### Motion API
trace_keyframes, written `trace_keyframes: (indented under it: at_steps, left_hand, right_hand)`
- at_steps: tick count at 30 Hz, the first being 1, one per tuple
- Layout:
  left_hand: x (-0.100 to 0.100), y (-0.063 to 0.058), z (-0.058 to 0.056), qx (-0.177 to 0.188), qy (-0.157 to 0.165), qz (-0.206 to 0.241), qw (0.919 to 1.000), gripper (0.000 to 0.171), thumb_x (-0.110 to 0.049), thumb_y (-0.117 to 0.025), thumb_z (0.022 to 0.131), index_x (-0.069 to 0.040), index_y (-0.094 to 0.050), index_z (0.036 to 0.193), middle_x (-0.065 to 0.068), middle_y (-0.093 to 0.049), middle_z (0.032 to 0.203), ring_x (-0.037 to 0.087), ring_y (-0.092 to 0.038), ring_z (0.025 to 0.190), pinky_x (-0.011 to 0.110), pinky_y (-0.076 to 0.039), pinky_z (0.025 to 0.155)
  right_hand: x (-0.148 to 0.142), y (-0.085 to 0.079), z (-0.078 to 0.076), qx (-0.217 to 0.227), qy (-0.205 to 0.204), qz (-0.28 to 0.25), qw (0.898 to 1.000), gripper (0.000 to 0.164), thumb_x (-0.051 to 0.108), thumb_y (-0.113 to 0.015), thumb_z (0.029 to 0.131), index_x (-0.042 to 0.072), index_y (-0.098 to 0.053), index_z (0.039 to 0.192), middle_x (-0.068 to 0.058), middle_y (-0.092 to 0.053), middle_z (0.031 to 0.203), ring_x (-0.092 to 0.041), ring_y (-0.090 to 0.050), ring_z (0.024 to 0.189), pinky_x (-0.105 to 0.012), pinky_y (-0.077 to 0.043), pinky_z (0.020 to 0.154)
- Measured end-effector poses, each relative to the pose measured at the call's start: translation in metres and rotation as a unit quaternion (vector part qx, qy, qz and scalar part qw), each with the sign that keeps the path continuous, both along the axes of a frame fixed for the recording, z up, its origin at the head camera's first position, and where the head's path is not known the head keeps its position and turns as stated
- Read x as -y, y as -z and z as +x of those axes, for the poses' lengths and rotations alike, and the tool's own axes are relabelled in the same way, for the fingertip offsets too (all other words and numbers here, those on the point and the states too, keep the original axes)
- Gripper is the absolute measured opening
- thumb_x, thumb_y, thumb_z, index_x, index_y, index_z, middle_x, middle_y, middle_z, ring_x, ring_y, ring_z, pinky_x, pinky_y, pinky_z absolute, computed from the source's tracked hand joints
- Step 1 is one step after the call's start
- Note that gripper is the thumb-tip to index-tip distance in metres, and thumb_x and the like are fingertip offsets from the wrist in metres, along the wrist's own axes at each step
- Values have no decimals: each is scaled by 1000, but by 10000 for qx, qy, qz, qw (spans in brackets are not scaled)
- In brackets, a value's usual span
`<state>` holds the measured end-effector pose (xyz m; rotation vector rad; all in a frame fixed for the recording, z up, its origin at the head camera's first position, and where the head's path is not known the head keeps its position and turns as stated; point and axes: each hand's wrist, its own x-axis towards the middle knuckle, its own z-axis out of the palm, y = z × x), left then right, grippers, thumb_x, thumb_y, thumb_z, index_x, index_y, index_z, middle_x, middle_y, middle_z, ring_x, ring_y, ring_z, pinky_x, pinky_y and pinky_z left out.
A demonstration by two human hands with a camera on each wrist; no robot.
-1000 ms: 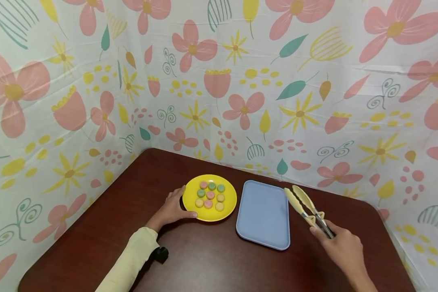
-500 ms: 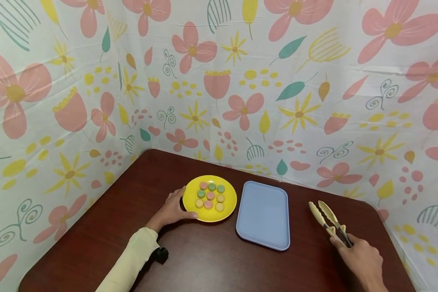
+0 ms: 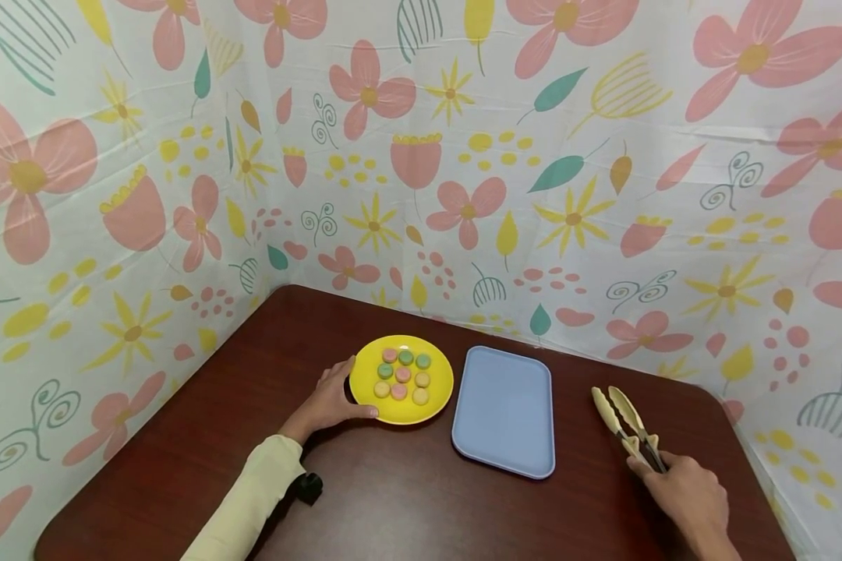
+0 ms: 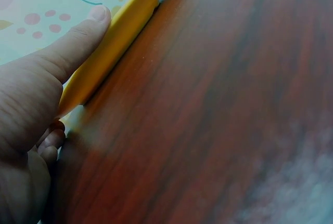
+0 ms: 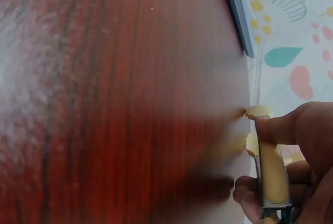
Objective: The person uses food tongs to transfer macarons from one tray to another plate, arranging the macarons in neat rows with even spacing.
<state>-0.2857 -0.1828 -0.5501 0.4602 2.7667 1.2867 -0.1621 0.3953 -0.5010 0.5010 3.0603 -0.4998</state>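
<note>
My left hand (image 3: 327, 401) grips the left edge of a yellow plate (image 3: 439, 389). Its thumb lies along the rim and the other fingers reach round the far side; in the left wrist view the thumb presses on the yellow rim (image 4: 117, 42). Several pink, green and cream macarons (image 3: 403, 375) sit in rows on the plate. At the right, my right hand (image 3: 691, 495) holds a pair of tongs (image 3: 626, 413) with cream tips and metal arms. The tips point away from me, parted, with nothing between them. In the right wrist view, thumb and fingers wrap the tongs' handle (image 5: 274, 174).
A light blue rectangular tray (image 3: 504, 411) lies between the plate and the tongs, bare on top. Everything rests on a dark brown wooden table (image 3: 393, 499). Flower-printed cloth (image 3: 463, 156) hangs behind the table and along its left side.
My right hand has moved the tongs to the right and toward me, away from the tray's edge, then stayed almost still. The left hand, plate and macarons have not moved.
</note>
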Motion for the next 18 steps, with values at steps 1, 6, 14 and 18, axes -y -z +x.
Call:
trace_keyframes:
  at_steps: [1,6,14,18]
  left_hand:
    - [0,0,0,9,-4,4,10000,127,-59,-88,71,-4,-19,163,18,-25,166,39,-20,153,63,-9,122]
    - [-1,0,1,13,-22,2,10000,127,-59,-88,71,-5,-20,163,18,-25,166,40,-21,151,64,-13,121]
    - [0,0,-1,58,-54,-76,9999,128,-60,-88,71,-5,-19,164,17,-24,167,41,-22,150,64,-20,119]
    - [1,1,-2,35,-19,-44,10000,127,-58,-88,71,-8,-18,164,16,-24,167,39,-22,149,64,-20,118]
  right_hand:
    - [0,0,0,-12,4,15,10000,89,70,-69,84,-5,-63,132,-40,-64,111,-50,-64,79,-55,-48,61]
    - [-1,5,1,-186,-8,59,9998,87,68,-71,83,-5,-64,130,-41,-62,115,-57,-62,88,-59,-48,65]
    - [-1,9,1,66,-113,21,9999,104,80,-67,79,-12,-62,128,-43,-59,114,-58,-59,98,-64,-48,74]
    - [1,7,0,267,-191,8,9995,118,86,-61,77,-17,-54,134,-45,-55,113,-58,-56,101,-66,-47,77]
